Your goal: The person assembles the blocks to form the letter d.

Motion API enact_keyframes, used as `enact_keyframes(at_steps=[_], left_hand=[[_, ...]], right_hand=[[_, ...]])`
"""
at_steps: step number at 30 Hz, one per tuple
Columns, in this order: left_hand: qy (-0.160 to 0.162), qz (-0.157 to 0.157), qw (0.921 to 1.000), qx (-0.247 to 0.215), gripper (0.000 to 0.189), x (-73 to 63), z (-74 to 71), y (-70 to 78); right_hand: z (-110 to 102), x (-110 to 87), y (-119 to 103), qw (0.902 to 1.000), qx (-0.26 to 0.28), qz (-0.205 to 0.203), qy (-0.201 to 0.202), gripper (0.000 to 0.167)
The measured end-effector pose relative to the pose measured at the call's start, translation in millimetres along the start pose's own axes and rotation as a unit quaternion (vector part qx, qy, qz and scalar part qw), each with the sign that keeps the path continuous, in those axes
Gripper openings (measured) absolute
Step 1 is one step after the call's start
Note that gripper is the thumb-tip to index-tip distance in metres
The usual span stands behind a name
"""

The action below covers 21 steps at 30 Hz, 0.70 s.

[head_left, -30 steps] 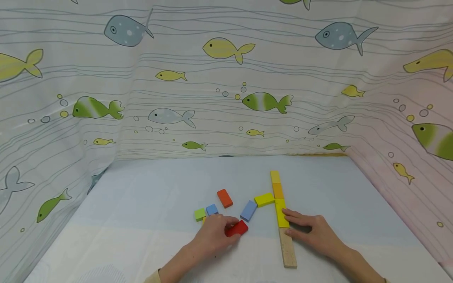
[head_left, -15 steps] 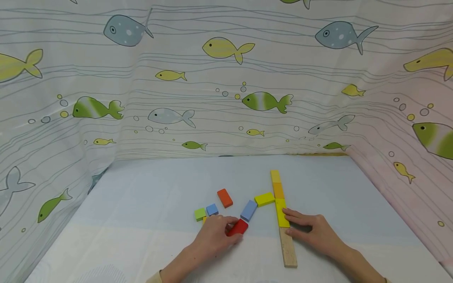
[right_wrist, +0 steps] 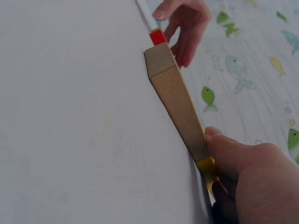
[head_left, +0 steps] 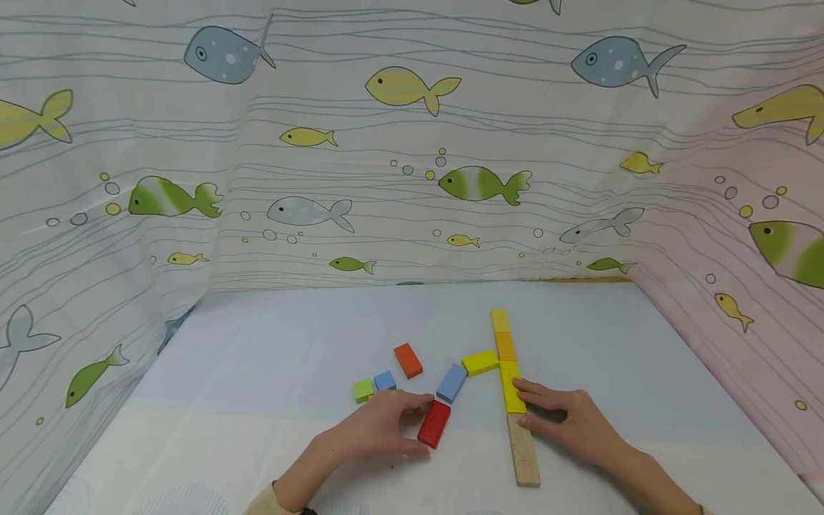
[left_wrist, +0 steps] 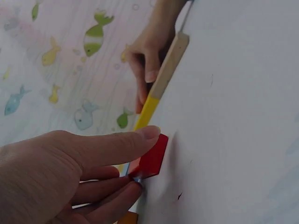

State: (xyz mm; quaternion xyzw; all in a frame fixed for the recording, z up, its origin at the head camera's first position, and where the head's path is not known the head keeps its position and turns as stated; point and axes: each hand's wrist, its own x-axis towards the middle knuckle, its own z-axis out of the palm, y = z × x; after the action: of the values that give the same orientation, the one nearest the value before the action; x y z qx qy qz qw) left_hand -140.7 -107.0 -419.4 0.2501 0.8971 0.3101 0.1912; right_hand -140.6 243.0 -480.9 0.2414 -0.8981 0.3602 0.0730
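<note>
My left hand [head_left: 380,425] has its thumb and fingers spread around the left side of a red block [head_left: 434,423], which lies flat just below a blue-violet block [head_left: 452,383]. In the left wrist view the thumb overlaps the red block's top end. A yellow block [head_left: 480,363] continues from the blue-violet one up to a straight row. My right hand [head_left: 573,422] rests its fingertips on that row, at the long yellow block [head_left: 511,388] and the plain wooden block [head_left: 523,450] below it. An orange-yellow block [head_left: 505,346] and a small yellow block [head_left: 500,320] top the row.
An orange-red block [head_left: 408,360] lies apart behind the left hand. Beside that hand's knuckles sit a small green block [head_left: 363,390] and a small blue block [head_left: 385,380], with another yellowish one mostly hidden. A fish-print curtain [head_left: 399,157] surrounds the white table [head_left: 270,343].
The red block has turned from a slant to line up with the blue-violet block. My left thumb and fingers have spread apart around it. The right hand has stayed in place.
</note>
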Motion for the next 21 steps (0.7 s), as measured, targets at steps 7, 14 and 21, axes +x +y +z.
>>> enact_keyframes(at_steps=[7,14,21], left_hand=[[0.007,0.037,0.999,0.026,0.061,0.5,0.0,-4.5],[0.037,0.047,0.9979,0.025,0.06,2.8,6.6,-7.5],[0.068,0.058,0.995,0.044,0.062,6.3,13.5,-7.4]], right_hand=[[-0.1,-0.3,0.5,1.0,-0.001,0.0,0.001,0.048],[0.1,-0.3,0.1,1.0,0.0,-0.002,0.001,0.047],[-1.1,0.1,-2.3,1.0,-0.004,-0.003,0.003,0.047]])
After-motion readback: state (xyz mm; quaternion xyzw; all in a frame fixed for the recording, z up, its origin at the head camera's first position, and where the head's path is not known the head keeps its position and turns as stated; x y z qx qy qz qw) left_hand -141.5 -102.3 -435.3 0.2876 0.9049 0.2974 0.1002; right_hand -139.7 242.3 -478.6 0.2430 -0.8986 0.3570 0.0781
